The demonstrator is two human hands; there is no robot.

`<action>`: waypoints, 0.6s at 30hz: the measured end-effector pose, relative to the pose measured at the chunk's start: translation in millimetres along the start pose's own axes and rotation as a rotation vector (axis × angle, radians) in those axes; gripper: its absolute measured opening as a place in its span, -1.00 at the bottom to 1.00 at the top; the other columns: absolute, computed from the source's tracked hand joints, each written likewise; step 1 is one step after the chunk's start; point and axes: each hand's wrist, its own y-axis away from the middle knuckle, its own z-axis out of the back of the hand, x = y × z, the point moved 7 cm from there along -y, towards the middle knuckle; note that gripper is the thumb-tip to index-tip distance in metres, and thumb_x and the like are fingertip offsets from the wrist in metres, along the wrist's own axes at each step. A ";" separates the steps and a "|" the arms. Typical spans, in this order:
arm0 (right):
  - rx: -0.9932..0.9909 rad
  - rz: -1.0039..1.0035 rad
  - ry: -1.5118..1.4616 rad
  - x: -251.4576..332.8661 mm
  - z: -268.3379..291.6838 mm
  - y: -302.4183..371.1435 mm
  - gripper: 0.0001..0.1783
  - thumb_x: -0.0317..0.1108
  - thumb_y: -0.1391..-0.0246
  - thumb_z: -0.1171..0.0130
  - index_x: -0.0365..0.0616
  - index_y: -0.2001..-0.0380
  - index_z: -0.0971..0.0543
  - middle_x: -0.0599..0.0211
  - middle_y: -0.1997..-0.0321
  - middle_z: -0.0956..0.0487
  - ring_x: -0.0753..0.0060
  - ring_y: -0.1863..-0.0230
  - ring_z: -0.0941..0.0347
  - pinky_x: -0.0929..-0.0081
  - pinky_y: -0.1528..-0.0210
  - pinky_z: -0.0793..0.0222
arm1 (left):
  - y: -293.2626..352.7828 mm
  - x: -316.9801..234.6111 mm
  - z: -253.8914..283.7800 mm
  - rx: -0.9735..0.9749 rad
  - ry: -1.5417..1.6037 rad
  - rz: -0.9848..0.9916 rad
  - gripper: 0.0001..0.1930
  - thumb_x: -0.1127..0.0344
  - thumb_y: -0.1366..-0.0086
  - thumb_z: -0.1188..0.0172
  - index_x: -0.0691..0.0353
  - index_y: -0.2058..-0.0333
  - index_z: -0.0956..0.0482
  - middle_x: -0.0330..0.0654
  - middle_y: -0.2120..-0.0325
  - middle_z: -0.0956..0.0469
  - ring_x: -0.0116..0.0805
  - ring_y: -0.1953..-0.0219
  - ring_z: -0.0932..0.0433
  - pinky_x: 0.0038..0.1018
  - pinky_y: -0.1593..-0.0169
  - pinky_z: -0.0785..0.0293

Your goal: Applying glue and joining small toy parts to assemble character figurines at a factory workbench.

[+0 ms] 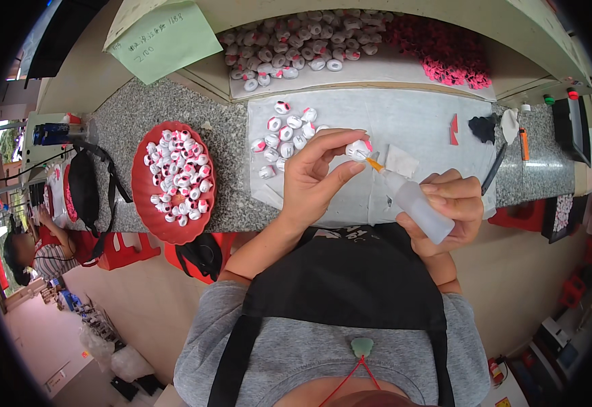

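Observation:
Between the thumb and fingers of my left hand [316,173] is a small white rounded piece with a pink patch [358,149]. My right hand [450,207] grips a translucent squeeze bottle [414,203], tilted so that its amber nozzle [375,164] points at the piece. The nozzle tip is at or very near the piece; whether they touch I cannot tell. Just beyond my left hand, several similar white pieces [286,133] lie on the white paper sheet [377,108]. A small folded white tissue [400,161] rests on the sheet behind the bottle.
Left on the speckled counter stands a red scalloped tray [140,197] full of white-and-pink pieces. The shelf behind holds piled white pieces [296,41] and bright pink parts [448,57]. At right lie a black cloth [482,129] and an orange tool [524,144]. Another person [48,251] sits far left.

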 end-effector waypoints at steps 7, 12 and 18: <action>0.048 -0.058 0.028 0.0 -1.0 0.5 -0.60 -0.45 0.44 -0.28 -0.10 0.48 -0.29 0.32 0.46 -0.29 0.53 0.57 -0.23 0.65 0.51 -0.23 | -0.5 -1.1 1.6 -0.009 -0.087 -0.018 -0.68 0.60 0.07 -0.07 0.35 0.25 -0.38 -0.14 0.26 -0.35 -0.41 0.19 -0.30 -0.56 0.15 -0.22; 0.012 -0.051 0.000 -2.8 1.5 0.4 -0.56 -0.53 0.51 -0.29 -0.12 0.46 -0.31 0.28 0.44 -0.30 0.52 0.56 -0.25 0.63 0.51 -0.22 | -1.6 -2.1 1.6 -0.004 -0.109 -0.026 -0.68 0.60 0.06 -0.05 0.35 0.24 -0.37 -0.13 0.25 -0.34 -0.41 0.18 -0.30 -0.56 0.14 -0.22; -0.059 -0.157 -0.063 -18.6 9.9 -0.4 -0.58 -0.59 0.50 -0.22 -0.16 0.45 -0.29 0.23 0.44 -0.30 0.50 0.52 -0.25 0.62 0.44 -0.21 | -1.4 0.7 11.4 -0.030 -0.015 0.075 -0.67 0.63 0.05 -0.02 0.37 0.21 -0.34 -0.12 0.24 -0.35 -0.42 0.18 -0.31 -0.57 0.12 -0.21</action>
